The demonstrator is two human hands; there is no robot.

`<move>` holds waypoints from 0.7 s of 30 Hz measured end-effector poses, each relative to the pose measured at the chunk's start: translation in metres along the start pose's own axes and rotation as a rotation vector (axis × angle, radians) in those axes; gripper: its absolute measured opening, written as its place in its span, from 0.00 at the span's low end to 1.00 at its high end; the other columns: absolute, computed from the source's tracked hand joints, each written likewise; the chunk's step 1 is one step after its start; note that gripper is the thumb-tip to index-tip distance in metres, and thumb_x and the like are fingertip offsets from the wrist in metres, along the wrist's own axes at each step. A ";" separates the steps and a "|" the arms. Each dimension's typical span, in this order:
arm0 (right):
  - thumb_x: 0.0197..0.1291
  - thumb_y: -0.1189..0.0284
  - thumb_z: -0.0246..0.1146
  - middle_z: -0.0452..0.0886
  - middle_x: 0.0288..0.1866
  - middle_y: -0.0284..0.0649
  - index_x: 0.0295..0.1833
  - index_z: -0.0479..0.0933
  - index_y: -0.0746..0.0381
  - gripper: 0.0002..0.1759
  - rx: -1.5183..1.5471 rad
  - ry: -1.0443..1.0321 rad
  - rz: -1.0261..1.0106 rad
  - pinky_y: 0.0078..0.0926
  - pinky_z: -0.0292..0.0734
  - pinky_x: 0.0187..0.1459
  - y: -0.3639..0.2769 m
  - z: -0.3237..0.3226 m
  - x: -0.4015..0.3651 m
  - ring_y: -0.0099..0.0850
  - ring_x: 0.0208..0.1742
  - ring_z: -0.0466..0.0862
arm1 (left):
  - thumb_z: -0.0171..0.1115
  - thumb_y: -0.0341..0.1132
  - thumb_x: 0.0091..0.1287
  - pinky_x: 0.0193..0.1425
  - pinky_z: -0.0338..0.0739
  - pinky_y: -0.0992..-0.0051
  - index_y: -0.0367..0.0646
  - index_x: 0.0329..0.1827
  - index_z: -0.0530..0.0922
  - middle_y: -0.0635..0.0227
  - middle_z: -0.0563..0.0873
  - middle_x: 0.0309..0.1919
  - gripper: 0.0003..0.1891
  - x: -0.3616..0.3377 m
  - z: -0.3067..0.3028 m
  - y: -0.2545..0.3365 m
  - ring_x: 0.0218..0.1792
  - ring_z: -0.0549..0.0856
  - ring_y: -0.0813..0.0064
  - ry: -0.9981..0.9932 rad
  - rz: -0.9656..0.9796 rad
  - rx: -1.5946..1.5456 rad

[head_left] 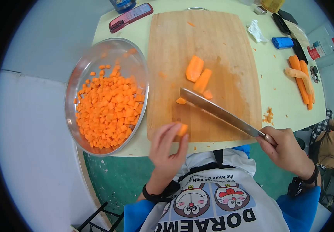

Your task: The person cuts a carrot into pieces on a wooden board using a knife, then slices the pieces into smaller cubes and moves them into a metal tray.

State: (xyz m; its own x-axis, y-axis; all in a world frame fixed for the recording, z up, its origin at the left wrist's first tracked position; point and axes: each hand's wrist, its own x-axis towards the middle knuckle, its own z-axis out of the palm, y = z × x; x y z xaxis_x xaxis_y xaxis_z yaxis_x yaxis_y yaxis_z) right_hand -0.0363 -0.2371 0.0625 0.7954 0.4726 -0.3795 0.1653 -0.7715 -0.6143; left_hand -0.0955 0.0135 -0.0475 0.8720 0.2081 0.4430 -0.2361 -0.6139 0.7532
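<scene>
One carrot piece [182, 129], seemingly pinched between left fingers [185, 141], blurred.

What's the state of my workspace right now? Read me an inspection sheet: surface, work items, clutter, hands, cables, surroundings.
Surface: pale table; wooden board, stained, with carrot scraps.
Work items: diced carrot in metal bowl, left of the board; larger chunks on the board; long carrots at right.
Clutter: phone, crumpled tissue, blue roll.
Hands: left hand holds a carrot piece; right hand grips the knife.
Cables: nothing seen.
Surroundings: green floor; brown bag at right.
</scene>
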 end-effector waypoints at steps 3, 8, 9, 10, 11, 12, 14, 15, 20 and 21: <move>0.58 0.76 0.60 0.73 0.17 0.45 0.37 0.73 0.66 0.04 0.022 0.015 0.003 0.29 0.70 0.21 -0.003 0.001 -0.003 0.40 0.18 0.76 | 0.68 0.23 0.50 0.54 0.72 0.68 0.38 0.44 0.79 0.59 0.82 0.41 0.16 0.004 0.015 -0.007 0.48 0.80 0.60 -0.050 0.137 0.083; 0.57 0.75 0.61 0.74 0.19 0.44 0.39 0.73 0.65 0.06 -0.019 0.025 -0.054 0.28 0.70 0.21 -0.003 0.004 -0.010 0.39 0.19 0.77 | 0.69 0.25 0.49 0.54 0.70 0.68 0.40 0.41 0.80 0.63 0.83 0.38 0.15 0.007 0.013 0.000 0.47 0.79 0.60 0.014 0.072 0.093; 0.57 0.75 0.61 0.75 0.20 0.44 0.39 0.73 0.65 0.07 -0.021 0.025 -0.056 0.28 0.70 0.21 -0.003 0.005 -0.011 0.39 0.20 0.77 | 0.69 0.24 0.49 0.53 0.69 0.68 0.41 0.40 0.80 0.63 0.82 0.37 0.14 0.006 0.012 0.001 0.46 0.80 0.60 0.060 0.028 0.069; 0.56 0.75 0.62 0.75 0.21 0.44 0.40 0.73 0.64 0.07 -0.023 0.024 -0.058 0.29 0.71 0.22 -0.003 0.005 -0.011 0.39 0.20 0.77 | 0.69 0.24 0.49 0.53 0.69 0.68 0.41 0.40 0.80 0.63 0.82 0.37 0.14 0.004 0.011 -0.002 0.46 0.80 0.60 0.057 0.026 0.069; 0.56 0.75 0.62 0.75 0.21 0.44 0.40 0.73 0.64 0.07 -0.022 0.022 -0.056 0.29 0.71 0.22 -0.003 0.006 -0.012 0.39 0.20 0.77 | 0.70 0.25 0.49 0.51 0.69 0.68 0.41 0.39 0.80 0.64 0.82 0.36 0.14 0.002 0.011 -0.006 0.43 0.79 0.62 0.050 0.025 0.088; 0.56 0.75 0.62 0.76 0.22 0.43 0.40 0.73 0.64 0.07 -0.030 0.012 -0.053 0.29 0.71 0.22 -0.003 0.006 -0.013 0.39 0.21 0.78 | 0.71 0.25 0.48 0.49 0.69 0.69 0.41 0.39 0.79 0.64 0.82 0.35 0.14 0.001 0.011 -0.009 0.41 0.79 0.63 0.044 0.025 0.108; 0.56 0.74 0.62 0.76 0.23 0.43 0.40 0.73 0.64 0.08 -0.038 0.002 -0.050 0.29 0.71 0.22 -0.003 0.008 -0.013 0.39 0.21 0.78 | 0.71 0.25 0.48 0.48 0.68 0.69 0.41 0.38 0.79 0.64 0.82 0.35 0.14 0.001 0.011 -0.009 0.40 0.79 0.64 0.034 0.046 0.116; 0.56 0.74 0.62 0.76 0.23 0.43 0.40 0.73 0.64 0.07 -0.039 0.006 -0.073 0.29 0.72 0.22 -0.003 0.009 -0.014 0.39 0.21 0.78 | 0.71 0.25 0.47 0.47 0.68 0.70 0.40 0.37 0.79 0.65 0.81 0.34 0.13 0.001 0.012 -0.009 0.39 0.78 0.65 0.027 0.068 0.123; 0.56 0.75 0.62 0.77 0.24 0.43 0.40 0.73 0.63 0.07 -0.032 -0.011 -0.084 0.29 0.71 0.22 -0.003 0.011 -0.014 0.40 0.22 0.78 | 0.72 0.26 0.47 0.50 0.66 0.70 0.41 0.37 0.80 0.66 0.82 0.36 0.14 0.000 0.018 0.000 0.40 0.78 0.66 0.101 -0.107 -0.014; 0.56 0.75 0.62 0.77 0.24 0.42 0.41 0.73 0.64 0.07 -0.025 -0.009 -0.065 0.29 0.71 0.22 -0.003 0.011 -0.015 0.39 0.21 0.78 | 0.71 0.26 0.47 0.50 0.66 0.69 0.41 0.38 0.80 0.66 0.82 0.37 0.14 0.001 0.018 0.001 0.41 0.78 0.66 0.139 -0.200 -0.068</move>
State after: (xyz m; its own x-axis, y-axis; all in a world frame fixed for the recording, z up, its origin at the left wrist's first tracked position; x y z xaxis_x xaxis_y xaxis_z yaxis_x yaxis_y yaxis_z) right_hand -0.0548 -0.2369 0.0623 0.7772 0.5256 -0.3461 0.2306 -0.7496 -0.6204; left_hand -0.0877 -0.0010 -0.0551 0.8381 0.4260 0.3408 -0.0969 -0.4984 0.8615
